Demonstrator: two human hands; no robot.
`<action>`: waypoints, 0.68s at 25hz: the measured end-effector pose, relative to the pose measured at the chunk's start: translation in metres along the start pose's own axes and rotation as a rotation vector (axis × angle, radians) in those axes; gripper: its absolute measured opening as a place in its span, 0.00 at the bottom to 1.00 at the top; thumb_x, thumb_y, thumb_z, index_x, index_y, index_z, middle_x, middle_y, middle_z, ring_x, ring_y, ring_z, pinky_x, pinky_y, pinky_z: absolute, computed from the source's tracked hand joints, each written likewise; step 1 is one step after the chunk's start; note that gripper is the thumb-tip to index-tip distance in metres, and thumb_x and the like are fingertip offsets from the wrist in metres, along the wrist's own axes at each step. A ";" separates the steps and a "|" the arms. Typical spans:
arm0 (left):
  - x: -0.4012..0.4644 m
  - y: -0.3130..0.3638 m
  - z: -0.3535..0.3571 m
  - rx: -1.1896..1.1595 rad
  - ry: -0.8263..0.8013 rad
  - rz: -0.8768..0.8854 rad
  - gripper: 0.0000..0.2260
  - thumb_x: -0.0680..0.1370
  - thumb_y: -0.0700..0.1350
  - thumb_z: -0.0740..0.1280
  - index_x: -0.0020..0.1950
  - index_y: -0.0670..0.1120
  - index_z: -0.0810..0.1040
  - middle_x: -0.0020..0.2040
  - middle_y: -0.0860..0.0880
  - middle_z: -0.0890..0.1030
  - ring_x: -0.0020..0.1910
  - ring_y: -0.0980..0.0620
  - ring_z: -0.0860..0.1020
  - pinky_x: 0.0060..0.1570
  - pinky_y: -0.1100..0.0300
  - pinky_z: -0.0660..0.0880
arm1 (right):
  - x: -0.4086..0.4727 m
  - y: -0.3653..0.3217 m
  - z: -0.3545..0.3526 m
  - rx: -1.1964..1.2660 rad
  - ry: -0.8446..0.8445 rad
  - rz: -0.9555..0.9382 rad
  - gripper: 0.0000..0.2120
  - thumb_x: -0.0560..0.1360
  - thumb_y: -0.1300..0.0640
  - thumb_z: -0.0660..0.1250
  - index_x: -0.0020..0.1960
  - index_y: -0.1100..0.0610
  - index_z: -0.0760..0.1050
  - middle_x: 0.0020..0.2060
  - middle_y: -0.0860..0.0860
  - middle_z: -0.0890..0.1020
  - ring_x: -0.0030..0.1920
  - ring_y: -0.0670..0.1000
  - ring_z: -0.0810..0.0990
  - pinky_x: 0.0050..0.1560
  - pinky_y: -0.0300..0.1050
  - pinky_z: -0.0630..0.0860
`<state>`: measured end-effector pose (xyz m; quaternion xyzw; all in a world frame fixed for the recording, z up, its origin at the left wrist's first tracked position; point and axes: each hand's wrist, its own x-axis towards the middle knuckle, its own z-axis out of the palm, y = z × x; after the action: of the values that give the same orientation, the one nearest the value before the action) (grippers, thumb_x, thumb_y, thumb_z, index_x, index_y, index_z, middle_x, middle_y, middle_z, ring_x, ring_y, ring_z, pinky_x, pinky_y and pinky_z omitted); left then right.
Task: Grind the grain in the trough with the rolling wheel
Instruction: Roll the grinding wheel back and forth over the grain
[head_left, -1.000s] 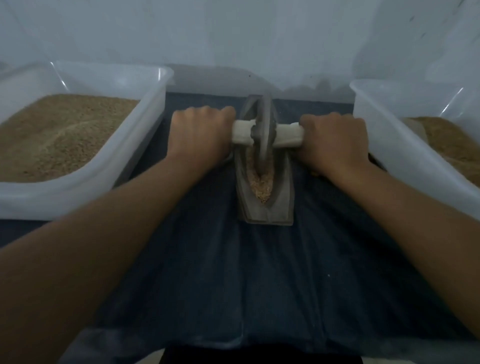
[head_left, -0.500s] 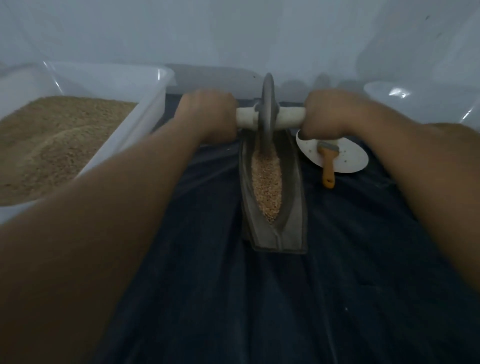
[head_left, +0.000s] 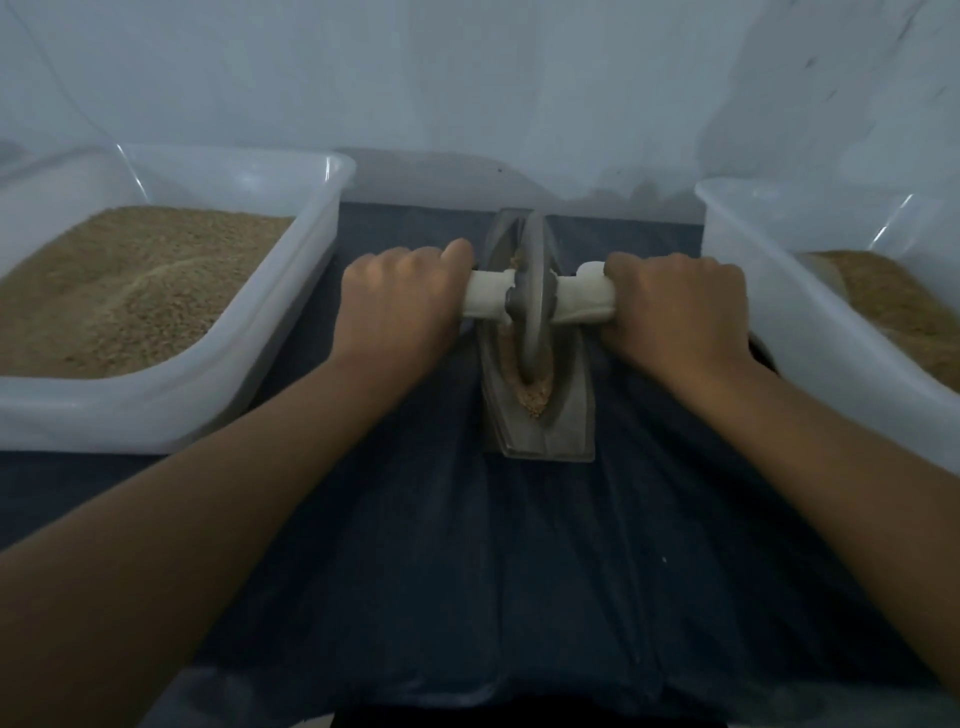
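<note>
A narrow grey boat-shaped trough (head_left: 569, 415) lies lengthwise on the dark cloth, with tan grain (head_left: 535, 400) in its groove. A grey rolling wheel (head_left: 532, 291) stands upright in the groove, near the middle of the trough, on a pale axle handle (head_left: 584, 299). My left hand (head_left: 397, 306) grips the left end of the handle. The right end is gripped by my right hand (head_left: 675, 312). The wheel hides most of the grain behind it.
A clear plastic tub (head_left: 156, 421) heaped with grain stands on the left. Another clear tub (head_left: 810, 332) with grain stands on the right, close to my right wrist. A dark cloth (head_left: 467, 571) covers the table. A pale wall rises behind.
The wheel was pushed to the far end of the trough half a second ago and has rolled back toward me. Both hands kept their grip on the handle.
</note>
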<state>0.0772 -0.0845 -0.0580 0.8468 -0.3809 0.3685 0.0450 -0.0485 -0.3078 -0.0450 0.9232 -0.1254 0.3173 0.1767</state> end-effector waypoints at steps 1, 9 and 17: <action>0.010 -0.001 0.004 0.004 -0.026 -0.021 0.15 0.73 0.48 0.74 0.44 0.50 0.67 0.35 0.46 0.76 0.34 0.40 0.79 0.32 0.54 0.65 | 0.008 0.002 0.004 -0.015 -0.078 0.019 0.18 0.70 0.46 0.73 0.37 0.49 0.64 0.27 0.51 0.70 0.28 0.56 0.70 0.33 0.46 0.63; 0.112 -0.032 0.038 -0.178 -0.667 -0.096 0.14 0.70 0.56 0.69 0.54 0.55 0.81 0.38 0.54 0.74 0.41 0.45 0.74 0.44 0.50 0.71 | 0.117 0.019 0.023 0.247 -0.858 0.099 0.07 0.70 0.56 0.73 0.41 0.58 0.76 0.33 0.52 0.75 0.32 0.52 0.72 0.33 0.46 0.66; 0.038 -0.004 0.009 -0.031 -0.220 -0.090 0.09 0.76 0.50 0.73 0.50 0.50 0.75 0.43 0.46 0.80 0.43 0.39 0.82 0.38 0.52 0.66 | 0.047 0.004 0.000 0.009 -0.307 0.013 0.10 0.68 0.46 0.72 0.38 0.50 0.74 0.29 0.49 0.73 0.30 0.54 0.74 0.31 0.42 0.63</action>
<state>0.1016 -0.1085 -0.0387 0.8974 -0.3510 0.2652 0.0324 -0.0136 -0.3175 -0.0142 0.9608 -0.1555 0.1741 0.1495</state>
